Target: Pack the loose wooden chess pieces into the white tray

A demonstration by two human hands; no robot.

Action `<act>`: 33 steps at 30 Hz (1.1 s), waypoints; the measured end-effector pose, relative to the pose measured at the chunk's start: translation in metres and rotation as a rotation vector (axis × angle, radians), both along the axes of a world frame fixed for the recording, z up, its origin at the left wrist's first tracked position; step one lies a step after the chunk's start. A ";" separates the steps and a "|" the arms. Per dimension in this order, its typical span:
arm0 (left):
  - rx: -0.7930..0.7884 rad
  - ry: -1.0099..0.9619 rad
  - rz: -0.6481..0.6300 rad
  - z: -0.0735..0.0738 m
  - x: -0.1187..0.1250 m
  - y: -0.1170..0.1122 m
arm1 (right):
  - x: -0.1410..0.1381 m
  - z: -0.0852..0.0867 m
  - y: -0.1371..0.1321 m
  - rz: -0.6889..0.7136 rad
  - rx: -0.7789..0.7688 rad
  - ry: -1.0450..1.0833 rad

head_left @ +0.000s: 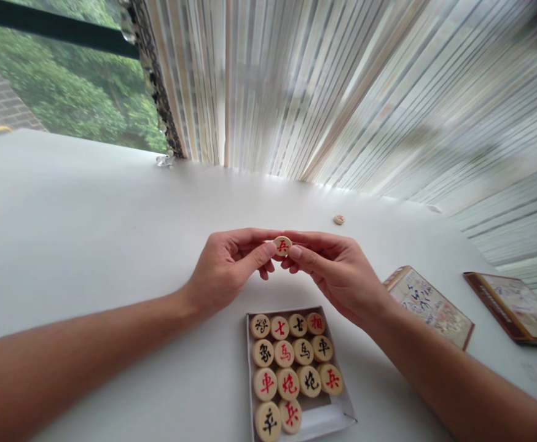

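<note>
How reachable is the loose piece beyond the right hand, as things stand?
Probably yes: the loose piece lies on the tabletop beyond the right hand, nothing visibly between, though that hand is gripping a second piece.

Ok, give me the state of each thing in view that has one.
Left hand, pinching the held piece
Right hand, pinching its other side
Held piece, red character showing
Box, open, partly filled
Boxed pieces, characters up
Loose piece, lying on the table
Two printed items, printed sides up
Curtain, hanging
</note>
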State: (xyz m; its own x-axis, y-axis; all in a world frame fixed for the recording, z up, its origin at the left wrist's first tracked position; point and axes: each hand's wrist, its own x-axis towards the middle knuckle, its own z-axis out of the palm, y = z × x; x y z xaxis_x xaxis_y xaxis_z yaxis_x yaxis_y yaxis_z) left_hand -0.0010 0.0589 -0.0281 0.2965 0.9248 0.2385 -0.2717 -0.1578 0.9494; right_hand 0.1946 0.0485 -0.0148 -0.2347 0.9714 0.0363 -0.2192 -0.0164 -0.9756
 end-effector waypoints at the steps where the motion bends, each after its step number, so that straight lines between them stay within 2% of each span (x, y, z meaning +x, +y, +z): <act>1: -0.007 -0.007 -0.005 0.000 0.000 0.000 | 0.000 0.000 0.000 0.002 0.005 -0.010; 13: -0.039 0.017 -0.027 0.000 0.003 -0.002 | 0.002 -0.002 0.001 -0.053 0.068 -0.133; 20: 0.143 0.178 -0.035 -0.006 0.002 -0.007 | 0.000 -0.001 -0.003 -0.085 0.025 -0.188; 25: 0.245 0.198 -0.047 -0.005 0.002 -0.009 | -0.001 0.002 -0.004 -0.072 0.039 -0.237; 33: 0.111 0.103 -0.015 -0.004 0.002 -0.006 | 0.001 0.003 -0.002 0.039 0.042 -0.162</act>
